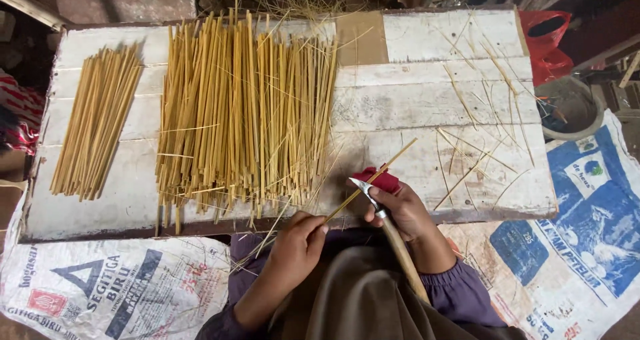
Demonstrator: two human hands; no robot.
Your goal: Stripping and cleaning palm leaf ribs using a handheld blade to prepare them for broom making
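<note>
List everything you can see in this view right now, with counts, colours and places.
white board: one, worn white-painted planks, across the middle as the work surface
large stick pile: one, too many to count, yellow, centre of the board
small stick bundle: one, yellow, left part of the board
loose slivers: several, pale yellow, scattered on the board's right part
printed sacks: two, white and blue, on the floor lower left and right
red bag: one, red, upper right
grey basin: one, right of the board
single stick: one, yellow, held between both hands
knife: one, metal blade, wooden handle, in right hand
left hand: gripping the stick's near end
right hand: holding the knife, red wrap at its fingers
</note>
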